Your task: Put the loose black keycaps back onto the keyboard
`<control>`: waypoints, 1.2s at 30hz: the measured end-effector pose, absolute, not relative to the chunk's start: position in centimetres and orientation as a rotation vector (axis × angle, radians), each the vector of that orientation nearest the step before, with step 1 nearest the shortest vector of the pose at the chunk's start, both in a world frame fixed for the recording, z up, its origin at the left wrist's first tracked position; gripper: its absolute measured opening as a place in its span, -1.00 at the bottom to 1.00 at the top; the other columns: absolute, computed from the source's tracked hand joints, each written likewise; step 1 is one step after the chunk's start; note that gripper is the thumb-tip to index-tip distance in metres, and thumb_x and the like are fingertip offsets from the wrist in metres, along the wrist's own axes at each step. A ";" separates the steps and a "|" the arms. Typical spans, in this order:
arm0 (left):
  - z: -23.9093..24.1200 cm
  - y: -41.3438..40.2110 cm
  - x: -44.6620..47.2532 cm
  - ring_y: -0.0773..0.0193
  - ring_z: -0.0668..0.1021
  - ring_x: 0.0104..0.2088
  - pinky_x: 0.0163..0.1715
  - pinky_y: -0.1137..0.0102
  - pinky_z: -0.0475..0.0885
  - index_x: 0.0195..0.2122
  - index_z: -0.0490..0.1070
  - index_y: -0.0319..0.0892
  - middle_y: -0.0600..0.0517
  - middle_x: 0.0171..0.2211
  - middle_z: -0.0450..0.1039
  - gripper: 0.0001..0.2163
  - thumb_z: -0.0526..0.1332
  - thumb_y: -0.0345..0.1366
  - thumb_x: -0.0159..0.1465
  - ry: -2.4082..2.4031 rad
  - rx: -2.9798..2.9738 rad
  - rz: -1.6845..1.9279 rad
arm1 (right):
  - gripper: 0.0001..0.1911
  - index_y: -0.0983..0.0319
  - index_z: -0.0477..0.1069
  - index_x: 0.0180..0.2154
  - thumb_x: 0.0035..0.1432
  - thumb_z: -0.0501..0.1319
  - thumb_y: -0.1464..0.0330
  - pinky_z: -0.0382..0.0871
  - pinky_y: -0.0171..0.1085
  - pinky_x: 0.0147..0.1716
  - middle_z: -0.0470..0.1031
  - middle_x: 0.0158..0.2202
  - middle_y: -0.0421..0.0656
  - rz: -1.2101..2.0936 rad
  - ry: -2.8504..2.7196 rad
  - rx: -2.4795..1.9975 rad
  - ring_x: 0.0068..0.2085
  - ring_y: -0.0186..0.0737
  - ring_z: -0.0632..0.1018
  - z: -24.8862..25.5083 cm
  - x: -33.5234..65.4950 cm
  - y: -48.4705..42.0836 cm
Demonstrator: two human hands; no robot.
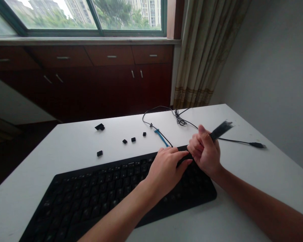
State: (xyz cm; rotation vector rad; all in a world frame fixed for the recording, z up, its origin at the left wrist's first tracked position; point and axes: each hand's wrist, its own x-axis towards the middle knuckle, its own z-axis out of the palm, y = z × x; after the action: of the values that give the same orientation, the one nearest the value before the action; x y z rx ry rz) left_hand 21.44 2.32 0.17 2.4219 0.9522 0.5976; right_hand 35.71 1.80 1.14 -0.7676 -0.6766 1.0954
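A black keyboard (96, 198) lies across the white table (242, 188). My left hand (166, 169) rests flat on its right part, fingers stretched toward the far right corner of the keyboard. My right hand (204, 151) is closed around a long flat black piece (221, 130), blurred by motion, that sticks out up and to the right above the table. The two hands almost touch at the keyboard's back right corner. Several loose black keycaps (133, 139) lie on the table behind the keyboard, with a larger one (99, 126) farther left.
The keyboard's black cable (181, 121) loops over the back of the table and ends in a plug (257, 145) at the right. A blue tool (161, 136) lies by the cable. Dark wooden cabinets, a window and a curtain stand behind; a grey wall is on the right.
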 end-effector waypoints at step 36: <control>1.8 2.2 20.7 0.13 0.41 -0.06 0.04 0.20 0.33 0.15 0.28 -0.25 -0.11 -0.08 0.31 -0.63 0.01 -0.44 0.32 1.004 2.064 0.674 | -0.57 0.25 0.44 -0.44 0.16 0.26 0.00 0.00 -0.33 -0.57 0.20 -0.56 -0.29 1.193 -1.926 -1.687 -0.53 -0.36 0.19 4.5 46.5 1.4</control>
State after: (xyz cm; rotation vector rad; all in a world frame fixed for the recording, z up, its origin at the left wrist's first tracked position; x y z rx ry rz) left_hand 20.67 2.16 1.81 2.0638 1.0044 0.6736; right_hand 46.50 1.39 4.52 -1.6870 -1.9260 1.1927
